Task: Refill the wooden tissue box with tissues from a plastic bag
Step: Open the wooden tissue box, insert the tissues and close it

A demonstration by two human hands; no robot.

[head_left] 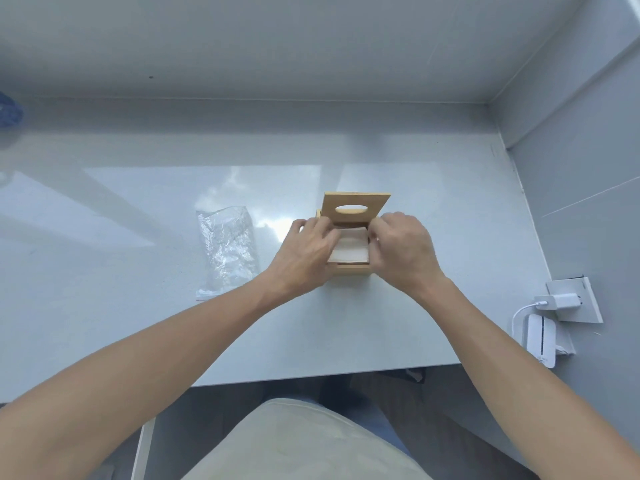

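Observation:
The wooden tissue box (351, 269) stands in the middle of the white table, its lid (356, 206) with an oval slot swung up at the back. A stack of white tissues (350, 251) sits in the open box. My left hand (306, 252) holds the stack's left edge and covers the box's left side. My right hand (403, 249) pinches the stack's right edge at the box's right wall. The clear plastic bag (228, 249) lies flat and crumpled on the table, left of the box, and looks empty.
The table (138, 306) meets a wall at the back and another on the right. A wall socket with a white charger (559, 301) and a white device (540, 339) sit at the right, by the table's front corner. A blue object (8, 110) shows at the far left.

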